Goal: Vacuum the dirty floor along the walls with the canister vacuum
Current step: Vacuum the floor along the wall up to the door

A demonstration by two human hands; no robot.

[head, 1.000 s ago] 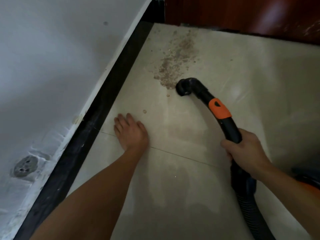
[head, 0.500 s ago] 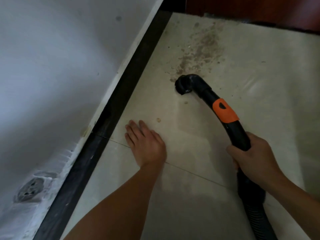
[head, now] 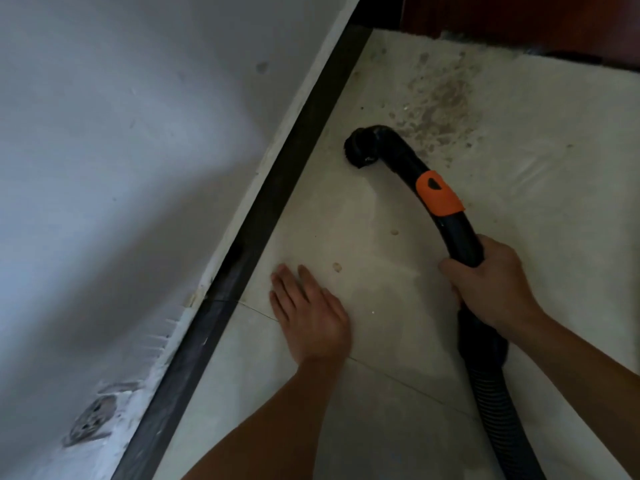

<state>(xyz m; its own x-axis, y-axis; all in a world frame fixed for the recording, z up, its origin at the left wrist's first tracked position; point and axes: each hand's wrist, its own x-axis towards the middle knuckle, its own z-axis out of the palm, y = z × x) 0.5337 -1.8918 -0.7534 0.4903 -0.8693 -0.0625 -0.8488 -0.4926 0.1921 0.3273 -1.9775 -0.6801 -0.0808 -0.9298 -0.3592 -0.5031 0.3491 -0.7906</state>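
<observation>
Nozzle (head: 360, 148) of the vacuum's curved black tube (head: 408, 161) now sits at centre frame, just lower left of the dirt patch (head: 440, 109). It is closer to the dark baseboard (head: 277, 188) than a second ago, when it touched the patch's bottom edge. The tail of grit there looks thinner, so the sweep seems to be working sideways toward the wall.

The right hand (head: 491, 289) keeps its fingers wrapped round the tube below the orange collar (head: 438, 197). The left hand (head: 308, 313) stays palm-down on the floor tile (head: 346, 220), fingers straight and close together.

Most of the patch, in the upper right, is still uncleaned, as are two crumbs (head: 336, 267) between the hands. The corrugated hose (head: 498, 410) leaves at lower right; the canister is out of view.
</observation>
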